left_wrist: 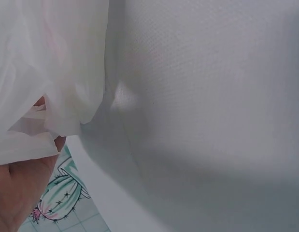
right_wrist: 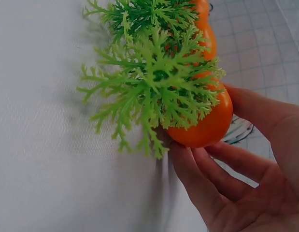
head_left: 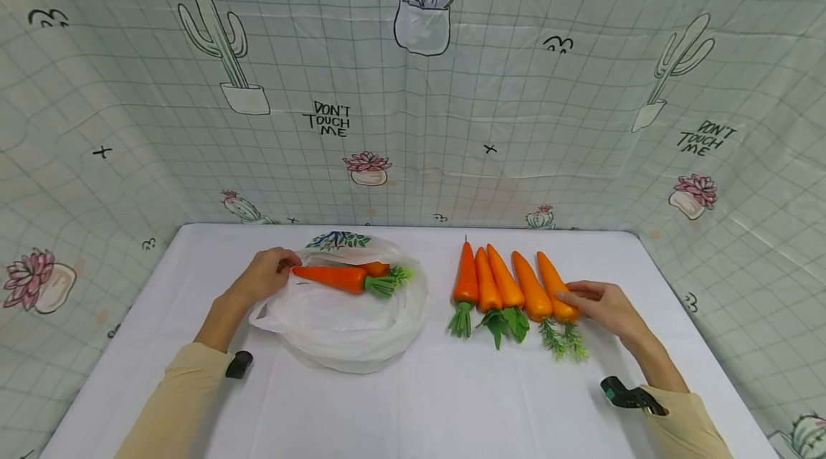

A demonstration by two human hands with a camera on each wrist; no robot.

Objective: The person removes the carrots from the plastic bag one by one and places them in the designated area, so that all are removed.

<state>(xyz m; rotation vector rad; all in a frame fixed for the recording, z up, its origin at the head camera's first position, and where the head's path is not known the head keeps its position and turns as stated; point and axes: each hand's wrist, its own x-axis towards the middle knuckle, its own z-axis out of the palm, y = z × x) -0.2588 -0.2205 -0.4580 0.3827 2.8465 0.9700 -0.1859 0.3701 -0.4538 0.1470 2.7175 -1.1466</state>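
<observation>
Gripping plastic bag (head_left: pixel 351 344) and rightmost carrot (head_left: pixel 552 281), hands (head_left: pixel 259 277) (head_left: pixel 609 310) sit well apart.

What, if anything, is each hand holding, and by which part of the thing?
The left hand holds the white plastic bag by its edge; the right hand grips the rightmost carrot near its thick, leafy end.

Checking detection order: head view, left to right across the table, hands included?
Left hand → white plastic bag (overlapping carrots omitted) → reddish-orange carrot → two broad-leaved carrots → two feathery-topped carrots → right hand.
</observation>
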